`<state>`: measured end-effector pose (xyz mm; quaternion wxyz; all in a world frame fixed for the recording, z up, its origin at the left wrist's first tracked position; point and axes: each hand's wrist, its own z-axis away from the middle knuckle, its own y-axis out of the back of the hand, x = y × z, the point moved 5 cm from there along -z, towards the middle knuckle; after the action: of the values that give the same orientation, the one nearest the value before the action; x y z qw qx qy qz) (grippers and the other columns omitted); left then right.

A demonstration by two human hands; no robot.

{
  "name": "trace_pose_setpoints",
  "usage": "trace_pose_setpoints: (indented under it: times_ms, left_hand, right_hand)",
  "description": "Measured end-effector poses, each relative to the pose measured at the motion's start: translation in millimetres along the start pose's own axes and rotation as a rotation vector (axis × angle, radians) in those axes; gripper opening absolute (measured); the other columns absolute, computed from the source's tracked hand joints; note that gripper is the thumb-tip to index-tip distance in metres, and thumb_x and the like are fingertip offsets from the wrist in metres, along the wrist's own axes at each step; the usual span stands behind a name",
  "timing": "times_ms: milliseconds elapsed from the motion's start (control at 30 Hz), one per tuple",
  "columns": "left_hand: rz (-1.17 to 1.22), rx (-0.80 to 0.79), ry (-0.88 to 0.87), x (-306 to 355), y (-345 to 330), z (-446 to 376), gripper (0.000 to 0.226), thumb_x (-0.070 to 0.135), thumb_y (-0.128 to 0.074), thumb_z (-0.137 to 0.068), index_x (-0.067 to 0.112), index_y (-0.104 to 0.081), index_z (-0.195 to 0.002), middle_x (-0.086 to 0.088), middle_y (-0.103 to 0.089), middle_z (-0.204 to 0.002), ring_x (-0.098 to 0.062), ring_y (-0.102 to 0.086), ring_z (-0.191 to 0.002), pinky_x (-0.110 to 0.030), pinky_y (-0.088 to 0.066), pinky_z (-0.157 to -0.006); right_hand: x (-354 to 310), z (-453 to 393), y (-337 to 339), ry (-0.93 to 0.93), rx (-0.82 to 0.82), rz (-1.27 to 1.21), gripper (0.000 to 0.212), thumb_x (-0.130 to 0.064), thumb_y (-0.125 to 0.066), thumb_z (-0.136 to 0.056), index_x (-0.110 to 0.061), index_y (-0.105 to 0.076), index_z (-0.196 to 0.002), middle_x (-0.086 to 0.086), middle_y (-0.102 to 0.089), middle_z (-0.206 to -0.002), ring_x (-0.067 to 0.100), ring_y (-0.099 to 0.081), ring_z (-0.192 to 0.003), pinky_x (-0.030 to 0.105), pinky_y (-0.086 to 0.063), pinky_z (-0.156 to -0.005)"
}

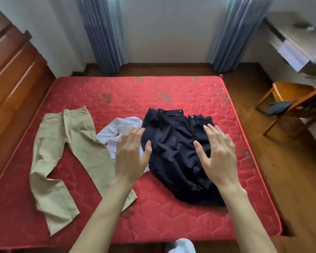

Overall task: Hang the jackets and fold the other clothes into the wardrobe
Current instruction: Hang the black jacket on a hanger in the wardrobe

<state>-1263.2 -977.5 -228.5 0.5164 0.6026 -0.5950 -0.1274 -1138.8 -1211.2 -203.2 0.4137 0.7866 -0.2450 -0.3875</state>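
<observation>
A single head-worn wide-angle view looks forward and steeply down from the near edge of the bed (171, 92), close above the outstretched forearms, facing the far wall and curtains (102, 33).

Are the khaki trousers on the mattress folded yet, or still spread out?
Spread out. The khaki trousers lie flat at full length on the red mattress, legs apart, unfolded.
</observation>
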Motion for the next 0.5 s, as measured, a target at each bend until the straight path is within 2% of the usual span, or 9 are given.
trace_pose_setpoints:
  times_ms: [133,300,500]
  left_hand:
    - [0.041,-0.064,0.002,10,-68,-8,0.048,0.034,-0.052,-0.1,0.007,-0.062,-0.138,-0.007,-0.063,-0.141,-0.029,-0.053,-0.138,-0.044,-0.038,-0.116]
    - [0.103,-0.113,0.036,11,-152,-4,0.044,0.03,-0.057,-0.1,0.009,-0.061,-0.138,-0.003,-0.063,-0.14,-0.026,-0.051,-0.139,-0.043,-0.04,-0.116]
    - [0.193,-0.255,0.037,-7,-257,39,0.042,0.028,-0.057,-0.099,0.011,-0.061,-0.138,0.0,-0.064,-0.137,-0.021,-0.051,-0.138,-0.038,-0.039,-0.117]
  right_hand:
    - [55,-12,-35,0.003,-0.065,-0.034,0.058,-0.042,-0.059,-0.102,-0.013,-0.052,-0.151,0.004,-0.051,-0.157,0.021,-0.037,-0.153,0.046,-0.023,-0.128]
    - [120,-2,-82,-0.097,-0.077,-0.056,0.046,-0.024,-0.063,-0.103,-0.011,-0.058,-0.146,0.005,-0.056,-0.153,0.021,-0.043,-0.149,0.046,-0.025,-0.127]
    - [187,36,-157,-0.188,-0.135,-0.036,0.045,-0.013,-0.066,-0.1,-0.011,-0.06,-0.145,0.004,-0.059,-0.15,0.023,-0.048,-0.146,0.046,-0.028,-0.125]
